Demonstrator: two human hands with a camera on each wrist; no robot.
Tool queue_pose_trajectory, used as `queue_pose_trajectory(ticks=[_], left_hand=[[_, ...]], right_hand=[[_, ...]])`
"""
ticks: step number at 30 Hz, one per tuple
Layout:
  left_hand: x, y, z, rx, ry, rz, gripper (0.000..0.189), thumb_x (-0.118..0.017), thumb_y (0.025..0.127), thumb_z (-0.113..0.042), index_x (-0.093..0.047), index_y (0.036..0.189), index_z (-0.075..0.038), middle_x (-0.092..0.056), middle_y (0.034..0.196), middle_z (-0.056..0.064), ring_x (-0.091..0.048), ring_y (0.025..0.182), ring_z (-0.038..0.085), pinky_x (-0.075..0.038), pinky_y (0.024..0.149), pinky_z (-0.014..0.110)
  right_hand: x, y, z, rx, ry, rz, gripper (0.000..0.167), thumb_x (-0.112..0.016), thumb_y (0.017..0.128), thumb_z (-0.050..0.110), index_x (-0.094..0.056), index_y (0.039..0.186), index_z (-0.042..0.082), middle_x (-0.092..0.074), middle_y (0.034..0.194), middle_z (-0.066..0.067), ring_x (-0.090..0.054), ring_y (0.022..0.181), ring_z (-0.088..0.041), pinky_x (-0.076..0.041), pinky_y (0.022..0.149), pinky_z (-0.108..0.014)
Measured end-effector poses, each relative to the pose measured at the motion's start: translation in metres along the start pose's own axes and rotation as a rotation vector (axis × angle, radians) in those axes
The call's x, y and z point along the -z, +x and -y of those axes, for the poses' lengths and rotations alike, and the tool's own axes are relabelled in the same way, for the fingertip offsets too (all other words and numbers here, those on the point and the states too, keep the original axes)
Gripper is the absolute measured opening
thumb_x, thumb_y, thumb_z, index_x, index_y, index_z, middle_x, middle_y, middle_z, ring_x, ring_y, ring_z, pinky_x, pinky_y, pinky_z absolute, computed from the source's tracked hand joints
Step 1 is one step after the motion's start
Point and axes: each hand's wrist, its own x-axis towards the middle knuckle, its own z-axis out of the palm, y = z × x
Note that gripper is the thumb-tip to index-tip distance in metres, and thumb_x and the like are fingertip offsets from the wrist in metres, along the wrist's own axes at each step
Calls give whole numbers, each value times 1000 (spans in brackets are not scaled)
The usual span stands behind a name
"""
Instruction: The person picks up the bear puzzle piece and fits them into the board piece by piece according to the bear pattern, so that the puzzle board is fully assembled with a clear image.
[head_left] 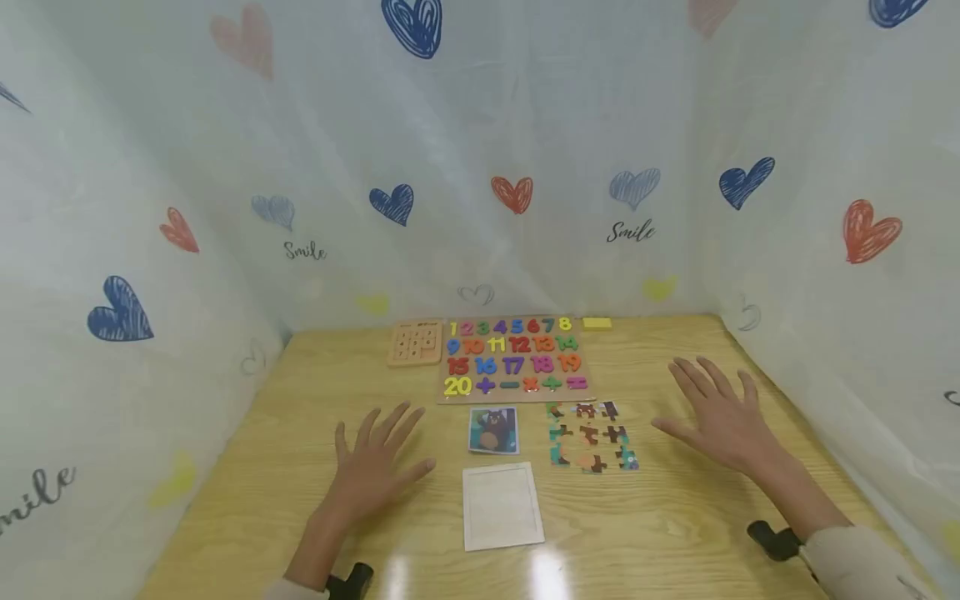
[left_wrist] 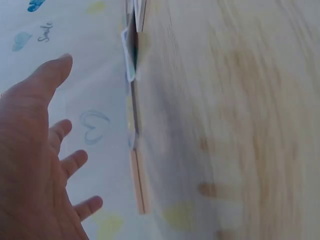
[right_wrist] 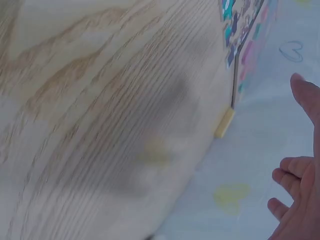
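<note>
My left hand (head_left: 371,471) hovers over the table with fingers spread, left of a bear picture card (head_left: 493,430) and a blank white puzzle frame (head_left: 502,507). On the other side, my right hand (head_left: 720,417) is spread too, holding nothing. Several loose jigsaw pieces (head_left: 589,434), partly brown and teal, lie in rows between the card and that hand. In the left wrist view the left hand (left_wrist: 35,150) shows its thumb and fingers apart. The right wrist view catches only part of the right hand (right_wrist: 302,185), away from the tabletop.
Behind the card lies a number board (head_left: 513,393) with colourful numerals and signs. A wooden sliding number puzzle (head_left: 415,342) sits at its left, a yellow block (head_left: 597,323) at its right. Heart-printed curtains (head_left: 450,258) enclose the wooden table (head_left: 315,400) at the back and sides.
</note>
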Motion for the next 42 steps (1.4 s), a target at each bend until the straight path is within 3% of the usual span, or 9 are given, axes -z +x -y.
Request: queue_pose_trajectory(ticks=[4,8,16,22,30,42], left_hand=[[-3,7,-10,-59,-36,-51,75,-56,92,-66,-36,156,-32,-34,160,-2,-29,142,39,-10,107,72],[-7,8,-16,-76,-87,-35,67,-59,93,-59,-44,152,-30,-37,157,-7,-37,137,37,-23,104,66],[-20,6,-26,-40,-286,-7,60,-64,95,-49,-47,149,-31,-44,153,-1,-36,138,31,-24,108,64],[-28,6,-29,12,-472,48,50,-62,97,-47,-51,145,-36,-46,148,-8,-35,138,21,-23,112,59],[-37,4,-29,-11,-643,78,49,-68,92,-47,-56,139,-36,-54,137,-15,-48,128,19,-36,107,54],[-45,4,-26,-119,-562,82,45,-78,86,-41,-67,128,-29,-56,132,-20,-44,126,12,-39,106,50]], right_hand=[[-2,7,8,5,37,-11,90,-65,90,58,-34,155,5,-36,155,-16,-24,143,-41,-8,103,-76],[-6,8,15,7,94,-3,87,-68,88,57,-40,151,4,-41,152,-18,-28,140,-43,-13,100,-74],[-17,12,23,11,141,-10,79,-71,88,51,-47,146,4,-48,145,-19,-34,135,-42,-21,95,-71],[-19,18,28,24,170,-11,67,-73,90,44,-54,140,4,-54,139,-21,-40,131,-42,-24,93,-73],[-27,28,35,61,201,-12,52,-75,90,29,-60,133,4,-59,132,-21,-45,126,-42,-26,94,-72],[-37,44,52,97,230,18,40,-75,91,19,-66,127,3,-63,126,-19,-49,122,-40,-26,95,-68]])
